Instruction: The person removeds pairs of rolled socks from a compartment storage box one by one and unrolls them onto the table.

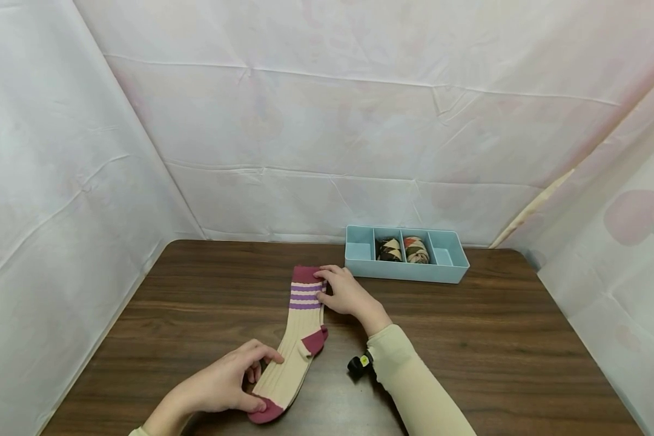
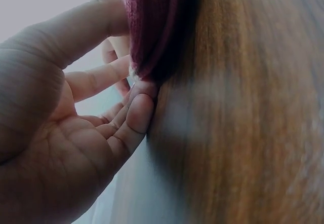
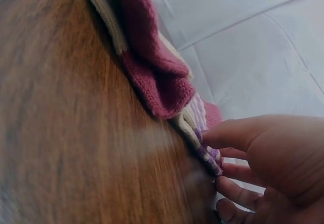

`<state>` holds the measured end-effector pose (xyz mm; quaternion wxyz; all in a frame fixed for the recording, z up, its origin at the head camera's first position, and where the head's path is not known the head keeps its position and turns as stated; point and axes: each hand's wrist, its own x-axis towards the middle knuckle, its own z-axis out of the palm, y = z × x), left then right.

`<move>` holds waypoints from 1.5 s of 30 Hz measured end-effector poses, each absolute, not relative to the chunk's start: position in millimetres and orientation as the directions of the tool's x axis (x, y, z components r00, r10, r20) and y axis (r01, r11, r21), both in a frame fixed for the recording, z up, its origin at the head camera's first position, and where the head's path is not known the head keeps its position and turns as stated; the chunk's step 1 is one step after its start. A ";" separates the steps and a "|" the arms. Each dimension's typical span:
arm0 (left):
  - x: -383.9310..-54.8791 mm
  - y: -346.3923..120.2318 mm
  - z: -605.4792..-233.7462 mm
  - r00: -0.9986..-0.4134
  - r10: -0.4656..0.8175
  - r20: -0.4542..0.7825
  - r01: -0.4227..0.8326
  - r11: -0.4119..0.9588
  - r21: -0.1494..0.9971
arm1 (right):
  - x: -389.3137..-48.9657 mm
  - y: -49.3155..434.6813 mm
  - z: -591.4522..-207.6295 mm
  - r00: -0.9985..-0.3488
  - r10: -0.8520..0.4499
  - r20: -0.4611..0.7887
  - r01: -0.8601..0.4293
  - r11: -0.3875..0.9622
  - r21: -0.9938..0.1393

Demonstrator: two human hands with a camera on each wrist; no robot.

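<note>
A pair of cream socks (image 1: 291, 345) lies flat, one atop the other, with maroon toes, heels and cuffs and purple stripes below the cuff. At the toe end, my left hand (image 1: 226, 376) rests its thumb on the maroon toe (image 2: 152, 26) and lays its index finger across the foot part. Its other fingers bend loosely beside the sock's edge. My right hand (image 1: 350, 292) touches the right edge of the cuff, fingertips on the maroon band and thumb by the stripes. The right wrist view shows the layered maroon heels (image 3: 157, 82) nearer than the fingers.
A light blue divided box (image 1: 409, 271) stands at the back of the wooden table (image 1: 501, 339). Two rolled patterned socks (image 1: 416, 249) sit in its middle compartments. A small black device (image 1: 358, 364) is by the right wrist. Pale cloth (image 1: 327, 121) hangs around the table.
</note>
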<state>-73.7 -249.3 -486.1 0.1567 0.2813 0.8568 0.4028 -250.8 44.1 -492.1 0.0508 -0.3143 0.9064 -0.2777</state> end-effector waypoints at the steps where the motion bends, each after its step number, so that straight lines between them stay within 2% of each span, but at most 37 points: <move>1: -74.3 -248.6 -486.9 -0.792 0.609 -0.041 0.356 0.515 0.780 | -251.4 45.5 -492.1 -0.798 -0.597 0.080 -0.539 0.649 -0.536; 12: -79.6 -243.9 -487.8 -0.793 0.609 -0.021 0.377 0.516 0.769 | -256.0 50.2 -495.6 -0.808 -0.579 0.112 -0.526 0.622 -0.580; 22: -64.6 -233.8 -479.6 -0.872 0.482 0.087 0.402 0.603 0.689 | -256.7 42.2 -496.2 -0.797 -0.596 0.100 -0.532 0.612 -0.585; 30: -53.3 -227.2 -476.1 -0.880 0.474 -0.003 0.358 0.668 0.652 | -254.7 44.1 -497.3 -0.800 -0.596 0.076 -0.518 0.621 -0.588; 40: -43.4 -236.9 -475.5 -0.889 0.456 -0.046 0.329 0.704 0.629 | -247.9 34.2 -497.6 -0.790 -0.610 0.070 -0.527 0.615 -0.587; 45: -39.0 -240.5 -474.3 -0.889 0.457 -0.025 0.348 0.711 0.611 | -246.1 31.1 -500.2 -0.794 -0.604 0.065 -0.516 0.616 -0.595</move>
